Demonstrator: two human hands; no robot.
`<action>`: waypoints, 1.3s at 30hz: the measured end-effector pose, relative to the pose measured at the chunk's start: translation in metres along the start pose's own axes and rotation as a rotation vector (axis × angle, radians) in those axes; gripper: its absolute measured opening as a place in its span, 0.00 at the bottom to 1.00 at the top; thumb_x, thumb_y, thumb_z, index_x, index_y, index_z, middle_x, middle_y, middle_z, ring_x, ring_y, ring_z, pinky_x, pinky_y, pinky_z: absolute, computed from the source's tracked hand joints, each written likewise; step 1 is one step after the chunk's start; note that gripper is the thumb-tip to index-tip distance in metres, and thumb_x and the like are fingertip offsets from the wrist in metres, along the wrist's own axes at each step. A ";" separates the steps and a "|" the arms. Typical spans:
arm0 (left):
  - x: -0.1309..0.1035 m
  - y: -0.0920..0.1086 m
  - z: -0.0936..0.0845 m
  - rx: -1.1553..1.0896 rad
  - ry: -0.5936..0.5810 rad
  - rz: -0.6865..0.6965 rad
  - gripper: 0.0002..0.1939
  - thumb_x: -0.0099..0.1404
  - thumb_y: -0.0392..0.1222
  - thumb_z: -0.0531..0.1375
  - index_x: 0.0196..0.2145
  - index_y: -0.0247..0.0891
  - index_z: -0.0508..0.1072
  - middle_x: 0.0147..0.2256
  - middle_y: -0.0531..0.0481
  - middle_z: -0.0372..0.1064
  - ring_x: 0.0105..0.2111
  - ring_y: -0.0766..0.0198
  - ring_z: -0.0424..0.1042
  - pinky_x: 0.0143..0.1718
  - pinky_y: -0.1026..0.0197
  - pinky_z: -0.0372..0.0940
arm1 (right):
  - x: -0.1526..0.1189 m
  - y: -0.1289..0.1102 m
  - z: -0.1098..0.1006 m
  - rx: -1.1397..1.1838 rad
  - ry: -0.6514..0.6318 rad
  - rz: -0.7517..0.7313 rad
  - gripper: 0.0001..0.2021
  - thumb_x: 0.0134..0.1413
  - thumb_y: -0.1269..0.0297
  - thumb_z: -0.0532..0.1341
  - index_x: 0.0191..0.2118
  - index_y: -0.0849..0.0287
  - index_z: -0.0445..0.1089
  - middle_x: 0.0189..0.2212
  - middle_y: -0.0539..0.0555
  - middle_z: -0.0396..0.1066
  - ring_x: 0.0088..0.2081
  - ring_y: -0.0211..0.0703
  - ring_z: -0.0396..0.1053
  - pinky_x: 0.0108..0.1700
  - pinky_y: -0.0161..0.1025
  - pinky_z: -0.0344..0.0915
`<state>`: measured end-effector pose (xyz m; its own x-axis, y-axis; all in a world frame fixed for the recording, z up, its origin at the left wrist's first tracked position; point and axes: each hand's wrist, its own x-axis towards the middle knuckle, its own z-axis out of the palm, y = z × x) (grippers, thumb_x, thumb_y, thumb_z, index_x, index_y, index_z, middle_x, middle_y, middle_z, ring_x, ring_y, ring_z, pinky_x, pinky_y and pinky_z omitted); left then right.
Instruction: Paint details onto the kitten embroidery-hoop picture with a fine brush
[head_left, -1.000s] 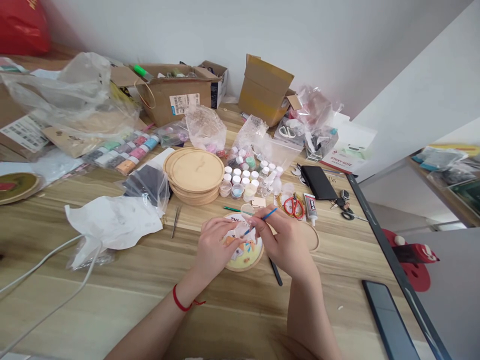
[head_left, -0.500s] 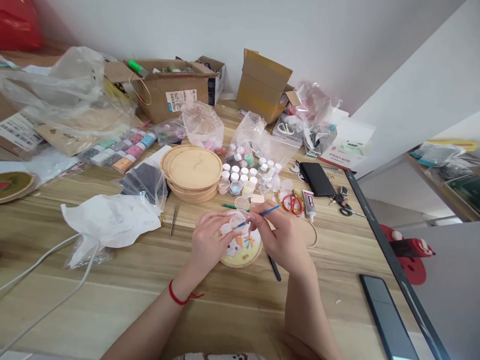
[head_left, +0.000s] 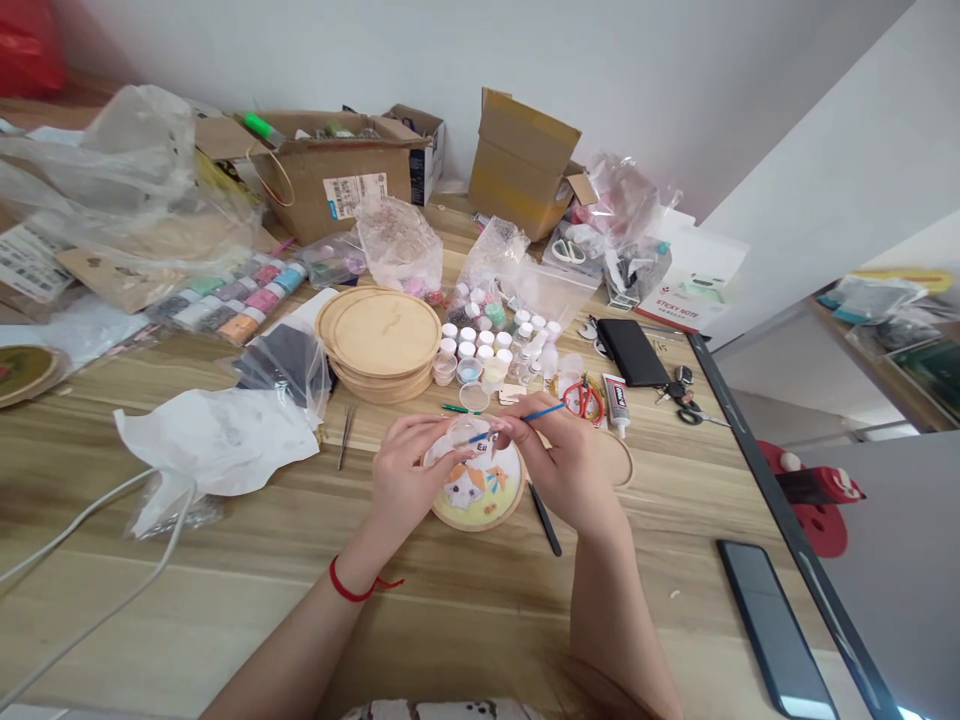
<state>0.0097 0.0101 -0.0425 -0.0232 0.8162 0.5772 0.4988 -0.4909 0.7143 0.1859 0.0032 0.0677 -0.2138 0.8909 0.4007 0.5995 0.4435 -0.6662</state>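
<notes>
Above a round decorated disc (head_left: 480, 490), which shows an orange-and-white figure on pale yellow, both my hands are close together. My left hand (head_left: 409, 470) is closed on a small clear container (head_left: 459, 432). Pinched in my right hand (head_left: 559, 455) is a thin blue stick (head_left: 541, 413), its lower end at the container. What lies inside the container is too small to tell. A clear round lid (head_left: 475, 396) and a green stick (head_left: 460, 409) lie just beyond my hands. Near the disc's right side rests a black tool (head_left: 545, 520).
Wooden discs (head_left: 385, 333) are stacked behind my left hand, beside several white-capped jars (head_left: 485, 345). Red scissors (head_left: 583, 401), a glue tube (head_left: 616, 403) and a black case (head_left: 632, 352) lie right. Tweezers (head_left: 346, 438) lie left; a phone (head_left: 776, 625) lies front right.
My left hand and the clear container have shifted slightly left, uncovering more of the disc's figure and some dark letters. The blue stick is tilted flatter.
</notes>
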 end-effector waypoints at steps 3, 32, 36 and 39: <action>0.000 0.000 0.000 0.012 0.007 -0.008 0.12 0.59 0.47 0.68 0.41 0.42 0.80 0.37 0.47 0.78 0.41 0.56 0.74 0.44 0.52 0.72 | 0.000 0.001 0.000 -0.023 0.010 0.027 0.11 0.65 0.67 0.55 0.31 0.56 0.70 0.29 0.52 0.75 0.35 0.43 0.72 0.41 0.40 0.65; -0.001 0.008 0.002 -0.022 -0.038 0.003 0.12 0.58 0.44 0.69 0.41 0.41 0.80 0.36 0.47 0.79 0.40 0.56 0.74 0.44 0.52 0.72 | 0.000 0.001 0.006 -0.038 0.082 0.035 0.14 0.66 0.63 0.55 0.30 0.55 0.73 0.30 0.53 0.78 0.34 0.44 0.74 0.40 0.41 0.66; -0.002 0.008 0.002 -0.026 -0.041 -0.009 0.12 0.57 0.45 0.69 0.39 0.41 0.81 0.35 0.47 0.79 0.40 0.56 0.75 0.43 0.52 0.72 | -0.001 0.001 0.006 -0.020 0.062 0.014 0.16 0.66 0.62 0.55 0.26 0.55 0.72 0.29 0.53 0.78 0.34 0.43 0.74 0.39 0.40 0.66; -0.002 0.008 0.002 -0.028 -0.045 -0.008 0.12 0.57 0.45 0.69 0.40 0.41 0.80 0.35 0.47 0.79 0.40 0.56 0.75 0.44 0.52 0.72 | -0.002 0.002 0.006 -0.054 0.118 -0.002 0.16 0.66 0.61 0.55 0.27 0.56 0.72 0.28 0.53 0.77 0.34 0.44 0.75 0.40 0.41 0.66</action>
<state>0.0159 0.0051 -0.0387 0.0122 0.8325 0.5539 0.4746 -0.4924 0.7296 0.1828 0.0034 0.0616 -0.1245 0.8709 0.4755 0.6408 0.4365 -0.6316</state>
